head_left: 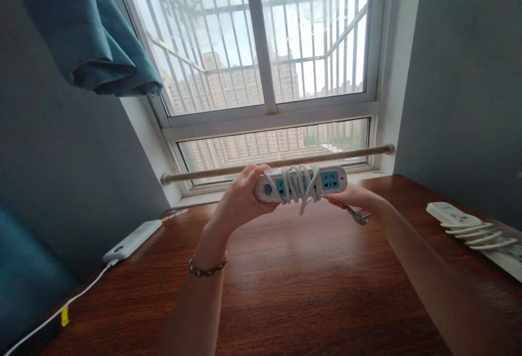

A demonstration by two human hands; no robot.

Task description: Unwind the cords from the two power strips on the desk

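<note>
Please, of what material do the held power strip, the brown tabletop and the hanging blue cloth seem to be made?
The power strip looks like hard plastic: a pale, rigid shell with rounded ends. The tabletop shows streaked grain with a sheen; it may be varnished wood or wood-look laminate. The cloth seems to be matte fabric, judging by its soft folds.

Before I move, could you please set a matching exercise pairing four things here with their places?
1. white power strip with blue-green sockets
2. blue fabric curtain
3. narrow brown bracelet
4. white oblong power strip with pale sockets

A. around the left wrist
B. right side of the reddish-brown wooden table
C. held in the left grip
D. upper left, beside the window

Pairs: 1-C; 2-D; 3-A; 4-B
</note>
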